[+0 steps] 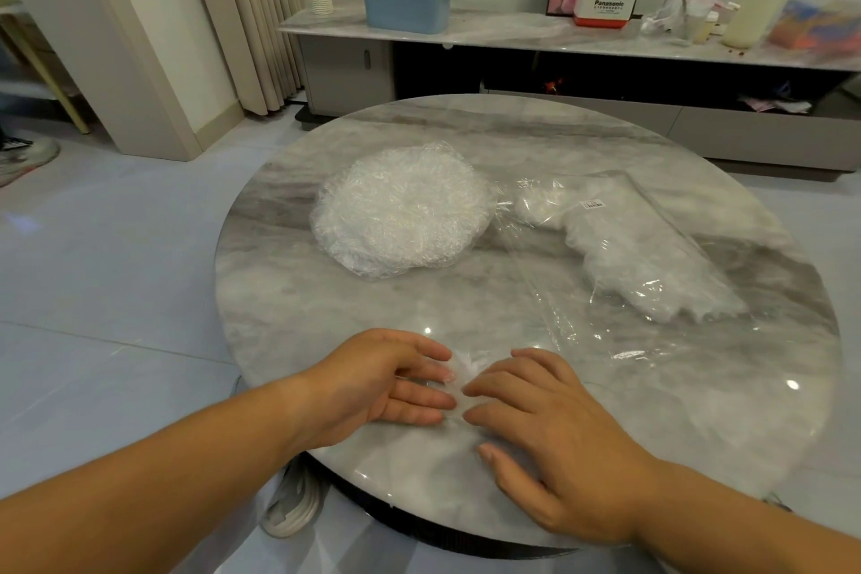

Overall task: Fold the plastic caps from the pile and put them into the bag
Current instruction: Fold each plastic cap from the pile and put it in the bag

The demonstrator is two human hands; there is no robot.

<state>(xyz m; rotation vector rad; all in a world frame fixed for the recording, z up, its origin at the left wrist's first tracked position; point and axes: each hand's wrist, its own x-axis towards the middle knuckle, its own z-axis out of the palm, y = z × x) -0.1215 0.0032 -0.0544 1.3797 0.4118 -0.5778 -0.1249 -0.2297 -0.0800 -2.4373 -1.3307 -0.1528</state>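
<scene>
At the near edge of the counter, the left hand and right hand press flat, fingers straight, on one plastic cap, apparently mid-fold; next it needs lifting into the bag beside the pile.

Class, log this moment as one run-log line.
step: fold | cap: on table edge, under both hands | left hand: fingers straight, pressing | right hand: fingers straight, pressing | pile: beyond | bag: right of pile

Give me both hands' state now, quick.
Left hand: open, fingers pressing a plastic cap onto the table.
Right hand: open, fingers pressing the same cap.
</scene>
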